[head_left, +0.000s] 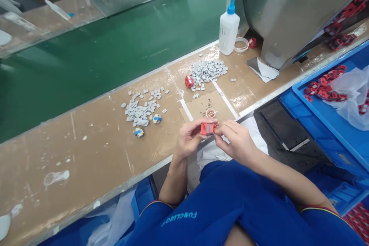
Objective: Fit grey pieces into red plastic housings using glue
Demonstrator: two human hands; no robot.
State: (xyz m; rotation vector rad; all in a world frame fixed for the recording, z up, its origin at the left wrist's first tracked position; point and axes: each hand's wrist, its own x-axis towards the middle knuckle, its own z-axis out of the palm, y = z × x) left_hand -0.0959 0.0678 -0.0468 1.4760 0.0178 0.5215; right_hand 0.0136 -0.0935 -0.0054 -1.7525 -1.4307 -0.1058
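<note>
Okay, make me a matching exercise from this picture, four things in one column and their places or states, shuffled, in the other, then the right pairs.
Things
1. Red block-shaped piece with a grey band
2. White plastic bottle with a blue nozzle
3. Small round cup with reddish contents
4. Large blue plastic crate

Places or states
A. Upright beside a white ring
B. Holding red pieces and translucent plastic sheeting
C. Held in the left hand
D. On the brown worktop, just beyond that hand

Pairs: 1-C, 2-A, 3-D, 4-B
</note>
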